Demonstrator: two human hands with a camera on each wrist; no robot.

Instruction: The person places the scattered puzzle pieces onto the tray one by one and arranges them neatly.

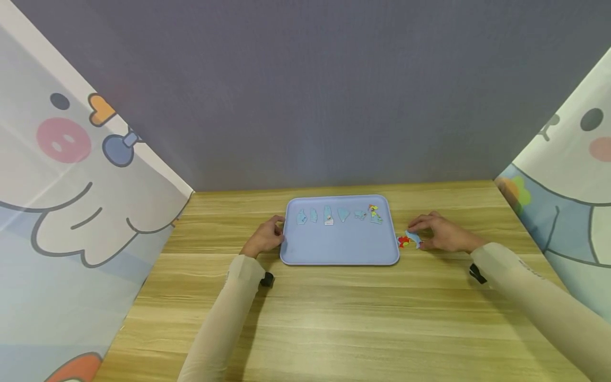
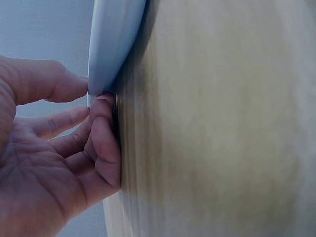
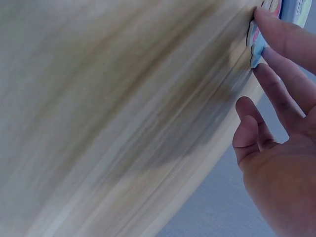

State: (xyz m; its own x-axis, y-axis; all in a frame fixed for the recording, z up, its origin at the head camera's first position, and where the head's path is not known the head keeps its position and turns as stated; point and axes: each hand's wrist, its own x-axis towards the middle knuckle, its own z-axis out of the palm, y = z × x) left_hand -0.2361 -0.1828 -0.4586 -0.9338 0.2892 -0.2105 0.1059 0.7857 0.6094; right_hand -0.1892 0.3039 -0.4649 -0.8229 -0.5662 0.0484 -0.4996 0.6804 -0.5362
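Observation:
A pale blue rectangular tray lies on the wooden table. My left hand is at its left side; in the left wrist view the thumb and curled fingers pinch the tray's rim. Beyond the tray's right edge, my right hand holds a light blue, irregular flat puzzle piece between thumb and fingertips. That piece is close over the tabletop in the right wrist view, its face partly hidden by the fingers. A red and yellow piece touches its left side, right by the tray.
Several light blue flat pieces, among them a wedge-shaped piece, lie in a row along the tray's far half. The rightmost piece has yellow and red parts. A grey wall stands behind the table, with cartoon-printed panels on both sides.

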